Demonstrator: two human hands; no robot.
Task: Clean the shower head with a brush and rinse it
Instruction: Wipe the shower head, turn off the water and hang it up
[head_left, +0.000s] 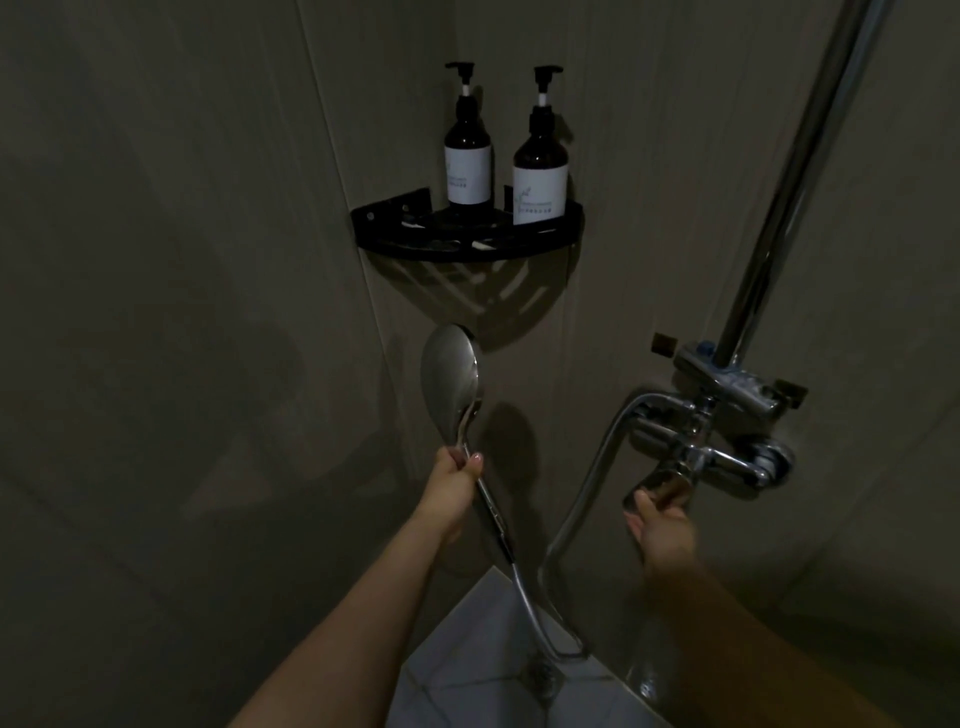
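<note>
The spray face of the shower head (450, 374) is turned away from the camera, so its nozzles cannot be seen — only the rounded back shows. Part of its handle is hidden inside the left hand (456, 486). The right hand (658, 525) covers the near end of the tap lever (662, 491). The chrome riser pipe (795, 171) runs out of the top edge. Print on the labels of the two pump bottles (540, 176) is too small to read. Small pale items lying in the corner shelf (467, 244) are too dim to identify. Both forearms are cut off by the bottom edge, and the hose (530, 608) fades into blur near the floor drain — its end cannot be traced.
</note>
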